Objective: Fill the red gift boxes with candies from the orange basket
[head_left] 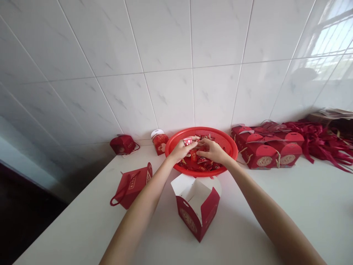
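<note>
My left hand (180,150) is over the left side of a red plastic basket (233,147), its fingers closed on a small wrapped candy (188,141) in red and white. Inside the same basket, my right hand (211,150) has its thumb and fingers curved and apart. Its thumb is close to a red packet (193,155) among several red-wrapped candies (202,162); whether they touch I cannot tell. In front of the basket, between my forearms, stands a red gift box (197,213) with its flaps up and its white inside showing.
Left of my left forearm lies a closed red box (132,187) with a cord handle. A small dark-red box (122,144) and a flowered box (160,142) stand by the tiled wall. To the right are several red boxes (260,154) and a heap of red ribbons (317,141).
</note>
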A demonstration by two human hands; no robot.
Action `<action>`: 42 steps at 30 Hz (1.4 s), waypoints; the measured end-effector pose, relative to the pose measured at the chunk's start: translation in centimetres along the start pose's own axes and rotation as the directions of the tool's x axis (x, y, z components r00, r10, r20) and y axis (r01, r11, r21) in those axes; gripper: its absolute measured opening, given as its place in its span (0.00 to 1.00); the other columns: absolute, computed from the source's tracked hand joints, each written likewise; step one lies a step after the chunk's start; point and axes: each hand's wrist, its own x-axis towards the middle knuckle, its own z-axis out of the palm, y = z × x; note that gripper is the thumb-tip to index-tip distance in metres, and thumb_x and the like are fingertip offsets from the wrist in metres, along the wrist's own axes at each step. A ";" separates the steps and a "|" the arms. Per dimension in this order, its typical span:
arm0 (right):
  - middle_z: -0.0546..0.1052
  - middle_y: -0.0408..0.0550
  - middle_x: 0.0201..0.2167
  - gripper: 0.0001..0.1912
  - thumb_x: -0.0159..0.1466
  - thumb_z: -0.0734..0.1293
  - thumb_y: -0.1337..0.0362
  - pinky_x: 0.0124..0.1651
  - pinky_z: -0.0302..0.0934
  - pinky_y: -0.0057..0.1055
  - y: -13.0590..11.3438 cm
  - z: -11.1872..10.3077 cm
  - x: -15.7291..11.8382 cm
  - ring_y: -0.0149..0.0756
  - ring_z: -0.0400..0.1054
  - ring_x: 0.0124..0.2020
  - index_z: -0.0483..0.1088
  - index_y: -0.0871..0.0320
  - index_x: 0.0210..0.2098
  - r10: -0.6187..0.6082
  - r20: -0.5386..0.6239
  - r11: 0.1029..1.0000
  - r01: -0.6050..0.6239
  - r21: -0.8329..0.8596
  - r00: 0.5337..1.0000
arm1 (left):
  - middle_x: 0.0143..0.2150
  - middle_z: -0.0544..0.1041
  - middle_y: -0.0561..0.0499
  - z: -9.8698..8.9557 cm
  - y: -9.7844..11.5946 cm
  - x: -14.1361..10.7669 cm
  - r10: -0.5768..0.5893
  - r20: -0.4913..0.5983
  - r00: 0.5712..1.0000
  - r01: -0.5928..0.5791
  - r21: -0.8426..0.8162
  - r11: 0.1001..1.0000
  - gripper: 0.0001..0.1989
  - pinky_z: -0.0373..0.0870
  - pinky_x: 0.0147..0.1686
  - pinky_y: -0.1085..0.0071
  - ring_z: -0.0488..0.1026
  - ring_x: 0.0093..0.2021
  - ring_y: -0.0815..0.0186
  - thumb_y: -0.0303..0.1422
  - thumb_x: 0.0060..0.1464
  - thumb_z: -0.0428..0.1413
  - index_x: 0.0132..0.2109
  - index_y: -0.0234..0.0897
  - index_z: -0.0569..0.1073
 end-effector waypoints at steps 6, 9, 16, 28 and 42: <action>0.79 0.53 0.44 0.21 0.58 0.72 0.55 0.48 0.66 0.42 0.0 0.2 -0.2 0.45 0.74 0.46 0.68 0.56 0.47 0.017 0.067 1.000 -0.015 -0.023 0.998 | 0.49 0.78 0.43 0.4 0.4 0.0 -0.116 0.087 0.989 0.122 -0.062 0.991 0.26 0.73 0.48 0.64 0.76 0.50 0.60 0.48 0.63 0.49 0.59 0.37 0.71; 0.78 0.54 0.46 0.22 0.58 0.72 0.56 0.49 0.66 0.42 -0.1 0.1 -0.3 0.45 0.74 0.46 0.68 0.56 0.49 0.011 0.056 1.000 -0.011 -0.010 0.998 | 0.51 0.78 0.43 0.5 0.6 0.1 -0.076 0.096 0.993 0.069 0.074 0.995 0.28 0.70 0.55 0.65 0.72 0.56 0.60 0.50 0.66 0.41 0.62 0.38 0.69; 0.77 0.46 0.29 0.18 0.57 0.70 0.50 0.35 0.67 0.35 -0.8 -0.2 -0.4 0.40 0.73 0.32 0.70 0.57 0.38 -0.028 0.167 0.971 -0.013 0.237 0.986 | 0.69 0.62 0.49 0.8 0.8 0.0 -0.048 0.223 0.974 -0.046 0.399 0.916 0.29 0.50 0.68 0.63 0.48 0.73 0.61 0.49 0.68 0.34 0.68 0.46 0.60; 0.63 0.38 0.18 0.12 0.51 0.66 0.60 0.25 0.51 0.30 -0.3 -1.0 -0.4 0.32 0.57 0.22 0.55 0.53 0.23 0.229 -0.425 0.969 -0.164 0.184 0.876 | 0.46 0.80 0.49 0.9 -0.7 0.0 -0.413 0.388 0.824 -0.004 0.732 0.681 0.22 0.68 0.44 0.68 0.75 0.46 0.57 0.39 0.49 0.62 0.52 0.42 0.78; 0.73 0.44 0.27 0.11 0.52 0.64 0.59 0.31 0.61 0.34 0.7 -1.0 -0.3 0.39 0.68 0.28 0.65 0.54 0.35 0.304 -0.461 0.946 -0.209 0.246 0.834 | 0.59 0.72 0.43 1.5 0.7 -0.2 -0.421 0.399 0.815 -0.099 0.811 0.576 0.40 0.64 0.56 0.55 0.68 0.59 0.47 0.45 0.51 0.60 0.69 0.48 0.60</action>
